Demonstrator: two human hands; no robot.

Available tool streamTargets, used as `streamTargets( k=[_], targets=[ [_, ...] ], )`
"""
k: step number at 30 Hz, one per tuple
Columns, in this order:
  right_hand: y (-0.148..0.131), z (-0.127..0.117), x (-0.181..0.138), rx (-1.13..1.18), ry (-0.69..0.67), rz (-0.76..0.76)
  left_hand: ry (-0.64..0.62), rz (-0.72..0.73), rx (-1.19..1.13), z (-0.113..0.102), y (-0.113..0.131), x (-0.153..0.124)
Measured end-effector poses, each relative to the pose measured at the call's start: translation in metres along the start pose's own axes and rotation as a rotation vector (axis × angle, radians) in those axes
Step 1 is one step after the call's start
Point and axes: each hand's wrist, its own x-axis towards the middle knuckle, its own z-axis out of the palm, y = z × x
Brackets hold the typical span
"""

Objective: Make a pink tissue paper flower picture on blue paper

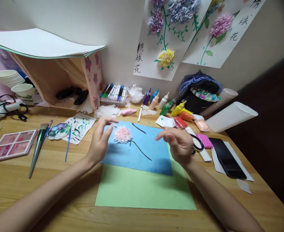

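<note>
My left hand (100, 139) hovers over the left edge of a blue sheet of paper (156, 166), its thumb and fingers apart with nothing held. Close to its fingertips, a pink and white paper flower (122, 134) sits on the sheet. From the flower a dark drawn stem (141, 150) runs down to the right, and another dark line lies above it. Over the sheet's right side is my right hand (178, 144), index finger stretched out and the others loosely bent, with nothing visible in it. A light green sheet (144, 190) lies under the blue one.
Left are a blush palette (12, 146), a large brush (38, 149) and a paint-smeared tissue (80, 127). Behind stand markers (114, 93) and paint bottles (154, 101). Scissors (197, 143) and a phone (227, 158) lie right. Flower pictures (164, 38) hang on the wall.
</note>
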Motion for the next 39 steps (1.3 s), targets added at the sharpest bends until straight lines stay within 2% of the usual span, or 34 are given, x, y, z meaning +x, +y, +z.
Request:
streamTargets(
  k=[1, 4, 6, 8, 10, 12, 15, 17, 22, 29, 33, 36, 39],
  targets=[
    [0.002, 0.004, 0.000, 0.025, -0.063, 0.009, 0.020, 0.116, 0.183, -0.011, -0.009, -0.007],
    [0.008, 0.026, -0.004, 0.068, -0.259, 0.123, -0.349, 0.290, 0.491, -0.031, -0.030, -0.027],
    [0.011, 0.040, -0.009, 0.088, -0.406, 0.204, -0.561, 0.317, 0.581, -0.034, -0.039, -0.034],
    [0.015, 0.051, -0.015, 0.142, -0.529, 0.231, -0.660, 0.311, 0.629, -0.032, -0.045, -0.037],
    [0.019, 0.057, -0.021, 0.221, -0.595, 0.236, -0.710, 0.282, 0.652, -0.030, -0.050, -0.037],
    [0.025, 0.062, -0.028, 0.319, -0.600, 0.282, -0.739, 0.251, 0.666, -0.029, -0.053, -0.036],
    [0.032, 0.067, -0.035, 0.478, -0.535, 0.403, -0.757, 0.222, 0.683, -0.031, -0.054, -0.035],
    [0.035, 0.069, -0.036, 0.462, -0.505, 0.414, -0.768, 0.217, 0.693, -0.032, -0.054, -0.035],
    [0.034, 0.069, -0.033, 0.146, -0.434, 0.270, -0.818, 0.212, 0.697, -0.030, -0.053, -0.033],
    [0.039, 0.066, -0.040, 0.016, -0.373, 0.107, -0.816, 0.186, 0.680, -0.030, -0.054, -0.032],
    [0.038, 0.061, -0.041, 0.038, -0.316, -0.016, -0.823, 0.155, 0.663, -0.031, -0.053, -0.031],
    [0.029, 0.060, -0.041, 0.119, -0.323, -0.087, -0.806, 0.058, 0.526, -0.030, -0.048, -0.033],
    [0.016, 0.069, -0.040, 0.175, -0.321, -0.128, -0.808, -0.123, 0.216, -0.023, -0.041, -0.040]
  ],
)
